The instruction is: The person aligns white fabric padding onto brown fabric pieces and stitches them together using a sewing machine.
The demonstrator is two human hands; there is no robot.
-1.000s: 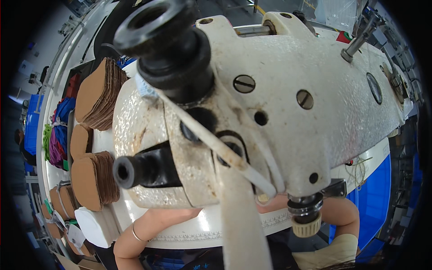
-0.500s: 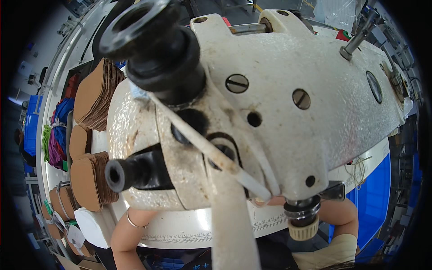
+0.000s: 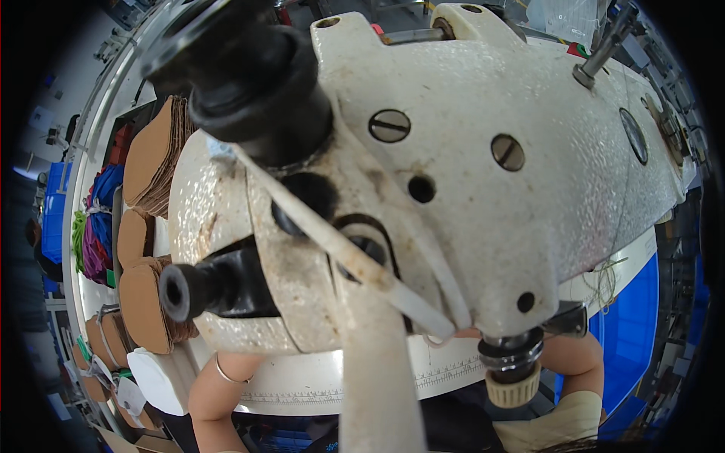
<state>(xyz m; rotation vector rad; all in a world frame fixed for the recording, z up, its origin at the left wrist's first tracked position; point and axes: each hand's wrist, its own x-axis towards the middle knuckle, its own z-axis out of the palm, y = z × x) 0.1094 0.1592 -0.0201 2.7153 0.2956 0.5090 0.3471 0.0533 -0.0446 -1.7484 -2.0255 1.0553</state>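
A large off-white sewing machine head [image 3: 468, 226] fills the middle of the view and hides both my hands. My left forearm [image 3: 214, 400], with a thin metal bracelet [image 3: 224, 371] at the wrist, reaches in under the machine's left end. On the other side my right forearm [image 3: 575, 355] bends in behind a black-and-cream knob [image 3: 513, 389]. Fingers of either hand do not show, nor does anything they may hold. Beneath the machine lies a white worktop [image 3: 302, 377] with a ruler scale along its near edge.
Stacks of brown rounded pieces [image 3: 155, 162] stand along the left, near a white block-shaped piece [image 3: 155, 377]. Behind them sits a bundle of blue and purple cloth [image 3: 98, 219]. A blue bin [image 3: 627, 317] is at the right, with loose thread [image 3: 602, 283] by it.
The view has shifted slightly, so the machine's left end appears a little farther left and larger. Both forearms keep nearly the same pose.
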